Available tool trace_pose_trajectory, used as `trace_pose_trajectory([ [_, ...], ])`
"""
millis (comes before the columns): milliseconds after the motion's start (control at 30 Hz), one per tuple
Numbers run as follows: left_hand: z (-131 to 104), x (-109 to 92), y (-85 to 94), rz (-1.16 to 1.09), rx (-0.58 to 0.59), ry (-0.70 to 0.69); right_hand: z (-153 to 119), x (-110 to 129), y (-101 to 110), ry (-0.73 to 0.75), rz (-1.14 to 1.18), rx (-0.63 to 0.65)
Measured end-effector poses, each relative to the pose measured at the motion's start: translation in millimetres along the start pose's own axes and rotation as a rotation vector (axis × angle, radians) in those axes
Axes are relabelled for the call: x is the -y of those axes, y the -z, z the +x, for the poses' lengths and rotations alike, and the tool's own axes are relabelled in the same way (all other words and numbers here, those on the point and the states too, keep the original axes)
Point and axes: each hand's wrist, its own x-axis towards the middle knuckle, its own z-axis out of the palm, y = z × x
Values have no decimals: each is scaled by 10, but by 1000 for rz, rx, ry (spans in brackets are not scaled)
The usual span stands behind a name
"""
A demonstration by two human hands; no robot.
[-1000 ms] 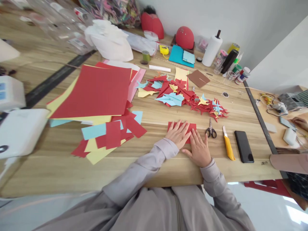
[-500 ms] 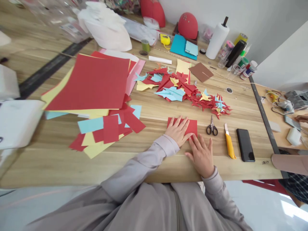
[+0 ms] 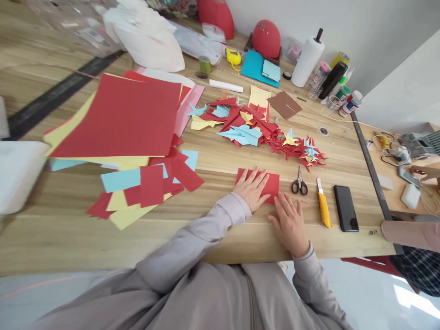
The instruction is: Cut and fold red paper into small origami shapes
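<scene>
A small red sheet of paper point(image 3: 273, 185) lies flat on the wooden table in front of me. My left hand point(image 3: 252, 188) rests spread on it, covering its left and middle part. At the sheet's lower right corner are the fingertips of my right hand point(image 3: 290, 222), its palm over the table and fingers stretched out. Right of the sheet lie small scissors point(image 3: 299, 184) with black handles, then a yellow utility knife point(image 3: 323, 206) and a black phone point(image 3: 346, 208). Beyond the sheet spreads a heap of folded paper planes and stars point(image 3: 244, 123), mostly red with some blue and yellow.
Large red and yellow paper sheets point(image 3: 120, 119) are stacked at left, with cut strips point(image 3: 151, 185) before them. Along the back stand a tape measure point(image 3: 233, 57), a paper towel roll point(image 3: 308, 62) and several bottles. Another person's hand point(image 3: 426, 173) shows at far right.
My right hand has slid a little to the right along the sheet's lower edge, away from my left thumb. My left hand stays on the sheet. The whole view has shifted slightly.
</scene>
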Motion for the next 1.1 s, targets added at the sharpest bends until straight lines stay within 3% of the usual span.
trace_pose_trajectory([
  [100, 27, 67, -6, -7, 18, -65, 44, 84, -51, 61, 36, 57],
  [300, 77, 136, 32, -2, 41, -91, 35, 201, -114, 11, 35, 43],
  [467, 14, -20, 171, 46, -7, 44, 49, 389, -120, -39, 10, -20],
  [633, -261, -195, 202, 28, -41, 167, 122, 598, -97, -85, 28, -78],
  [800, -499, -234, 138, 45, -57, 138, 218, 577, -49, -93, 15, -50],
  [1100, -488, -237, 119, 53, -45, 95, 265, 452, -112, 13, 66, -40],
])
